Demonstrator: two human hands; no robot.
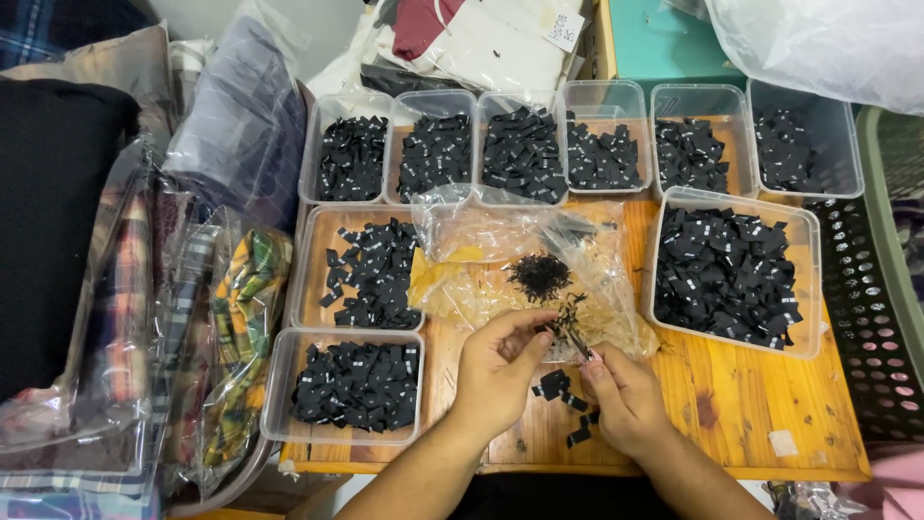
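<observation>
I see both my bare forearms come up from the bottom edge and angle inward, so the hands meet near the middle of the view. My left hand [496, 371] lies back up, its fingers curled and the thumb and fingertips drawn together in a pinch that points to the right. My right hand [624, 397] sits just beside it and a little lower, also back up, with its thumb and forefinger closed in a pinch that nearly touches the left fingertips.
</observation>
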